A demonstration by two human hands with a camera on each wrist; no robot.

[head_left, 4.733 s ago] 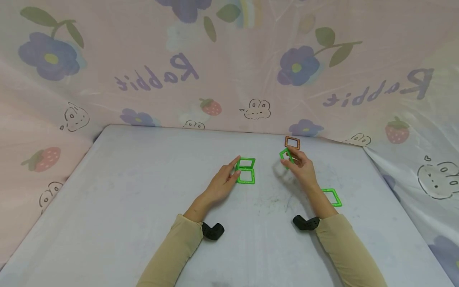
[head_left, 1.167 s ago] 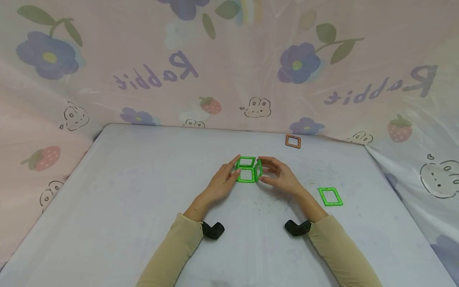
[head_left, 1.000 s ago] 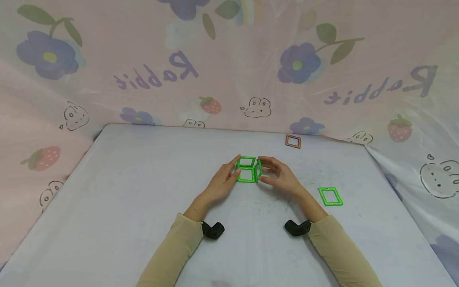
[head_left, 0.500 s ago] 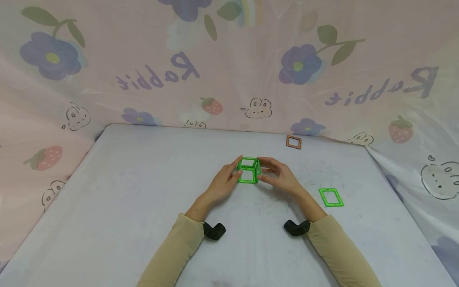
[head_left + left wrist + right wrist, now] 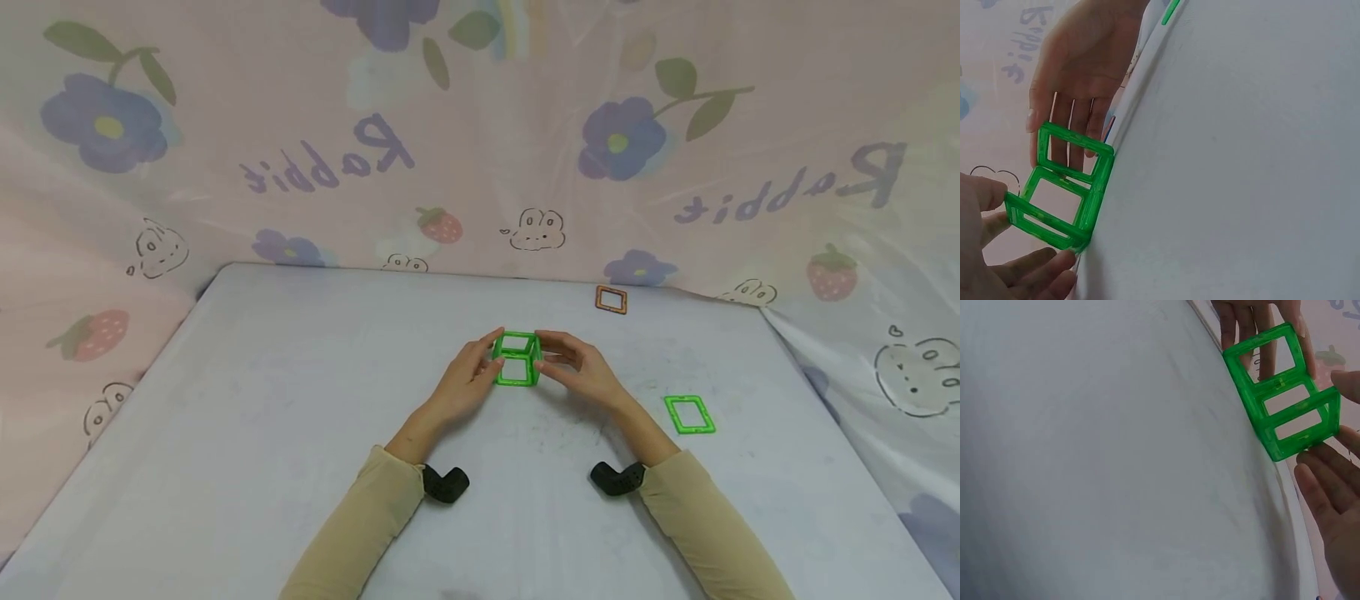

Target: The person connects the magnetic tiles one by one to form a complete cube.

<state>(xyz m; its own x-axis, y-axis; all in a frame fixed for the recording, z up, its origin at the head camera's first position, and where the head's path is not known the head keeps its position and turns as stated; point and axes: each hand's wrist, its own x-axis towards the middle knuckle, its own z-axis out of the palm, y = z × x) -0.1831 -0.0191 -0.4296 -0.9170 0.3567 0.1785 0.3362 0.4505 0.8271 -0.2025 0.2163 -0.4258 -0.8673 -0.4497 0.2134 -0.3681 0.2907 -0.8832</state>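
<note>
Green square magnetic tiles with hollow centres form an open box shape on the table, its base frame (image 5: pixel 513 383) flat and walls at the back, left and right. My left hand (image 5: pixel 457 383) holds the left wall tile (image 5: pixel 1047 217) from outside, thumb and index finger at its edges. Along the opposite side, my right hand (image 5: pixel 588 377) grips the right wall tile (image 5: pixel 537 360) between thumb and fingers. Both wrist views show the walls standing up from the base, with no tile across the top or front.
One loose green tile (image 5: pixel 696 431) lies to the right of my right forearm. An orange tile (image 5: pixel 611 311) lies near the table's back edge. A printed curtain (image 5: pixel 480 167) hangs behind the white table (image 5: pixel 300 400). Each wrist bears a black device (image 5: pixel 446 484).
My right hand has carried a green tile left from beside the orange one and stood it against the base's right edge. It tilted outward, then came upright. The left hand stayed put.
</note>
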